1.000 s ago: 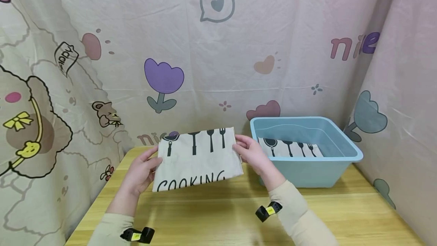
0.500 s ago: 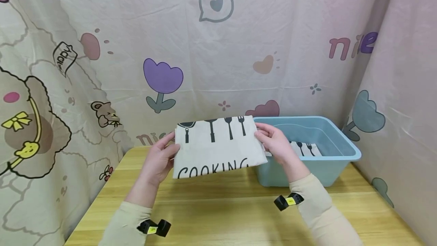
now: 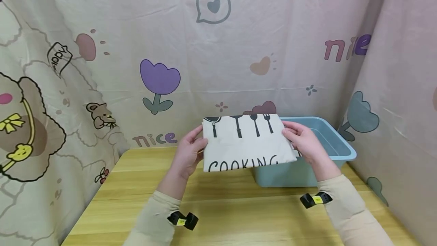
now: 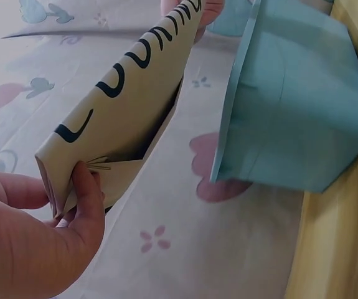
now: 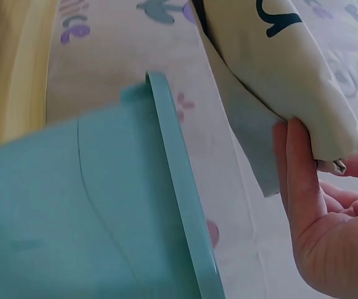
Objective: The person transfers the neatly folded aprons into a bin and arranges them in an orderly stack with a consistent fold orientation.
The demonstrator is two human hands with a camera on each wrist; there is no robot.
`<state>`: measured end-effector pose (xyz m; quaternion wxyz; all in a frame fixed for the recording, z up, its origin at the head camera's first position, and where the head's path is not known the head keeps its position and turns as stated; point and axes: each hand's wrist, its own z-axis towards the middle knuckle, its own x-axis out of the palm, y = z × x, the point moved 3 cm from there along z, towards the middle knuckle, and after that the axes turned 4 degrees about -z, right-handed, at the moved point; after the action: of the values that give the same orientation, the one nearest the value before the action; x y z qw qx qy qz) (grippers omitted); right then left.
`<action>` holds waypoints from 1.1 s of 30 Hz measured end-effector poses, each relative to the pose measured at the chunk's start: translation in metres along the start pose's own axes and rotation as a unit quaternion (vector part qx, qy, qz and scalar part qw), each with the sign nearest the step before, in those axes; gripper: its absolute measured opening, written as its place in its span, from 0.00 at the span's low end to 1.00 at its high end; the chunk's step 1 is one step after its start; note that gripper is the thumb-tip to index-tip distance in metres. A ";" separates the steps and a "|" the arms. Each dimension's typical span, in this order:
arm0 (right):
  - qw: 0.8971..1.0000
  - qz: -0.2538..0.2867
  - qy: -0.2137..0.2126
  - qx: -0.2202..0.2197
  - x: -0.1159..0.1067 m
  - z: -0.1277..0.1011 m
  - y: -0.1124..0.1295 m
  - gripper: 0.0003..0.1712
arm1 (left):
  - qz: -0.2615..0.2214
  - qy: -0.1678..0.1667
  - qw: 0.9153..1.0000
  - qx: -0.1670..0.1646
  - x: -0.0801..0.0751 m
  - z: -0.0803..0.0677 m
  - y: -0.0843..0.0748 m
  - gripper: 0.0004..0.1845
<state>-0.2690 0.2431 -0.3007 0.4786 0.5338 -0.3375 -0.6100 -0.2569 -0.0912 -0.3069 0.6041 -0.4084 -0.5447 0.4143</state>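
Note:
Both hands hold up a folded white cloth [image 3: 246, 143], printed with black kitchen utensils and the word COOKING. My left hand [image 3: 189, 151] pinches its left edge, thumb in front and fingers behind. At the opposite edge my right hand [image 3: 302, 139] grips in the same way. In the left wrist view the folded layers of the cloth [image 4: 129, 93] hang apart underneath, near the fingers. The cloth is raised above the table and overlaps the left part of a blue plastic basin [image 3: 286, 175] in the head view, hiding most of what lies inside it.
The basin stands at the back right of the wooden table [image 3: 218, 208]. Its near rim [image 5: 179, 168] is close to the right hand in the right wrist view. A printed curtain [image 3: 211, 56] hangs behind and along both sides.
Both hands have carried the folded cloth to the right and slightly up, from left of the basin to partly in front of it. A similar printed cloth seen inside the basin is now mostly hidden.

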 end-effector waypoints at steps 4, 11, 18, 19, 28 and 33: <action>0.999 -0.042 -0.007 0.008 -0.017 -0.005 -0.003 0.33 | -0.008 0.004 1.000 0.000 0.017 0.003 0.008 0.30; 0.995 -0.095 -0.016 0.018 -0.043 -0.010 -0.012 0.34 | -0.008 0.006 1.000 -0.013 0.044 0.010 0.022 0.30; 0.991 -0.128 -0.027 0.038 -0.063 -0.008 -0.022 0.35 | -0.016 0.005 1.000 -0.022 0.068 0.020 0.035 0.31; 0.990 -0.133 -0.029 0.043 -0.066 -0.008 -0.023 0.35 | -0.017 0.006 1.000 -0.023 0.072 0.021 0.036 0.31; 0.983 -0.161 -0.043 0.079 -0.090 -0.002 -0.030 0.37 | -0.016 0.001 1.000 -0.021 0.102 0.031 0.045 0.31; 0.980 -0.177 -0.054 0.079 -0.099 0.000 -0.035 0.37 | -0.005 -0.005 1.000 -0.027 0.112 0.039 0.048 0.32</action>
<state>-0.2797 0.3474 -0.3003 0.3004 0.5875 -0.3107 -0.6841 -0.2916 0.0321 -0.3135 0.5923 -0.4196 -0.5608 0.3982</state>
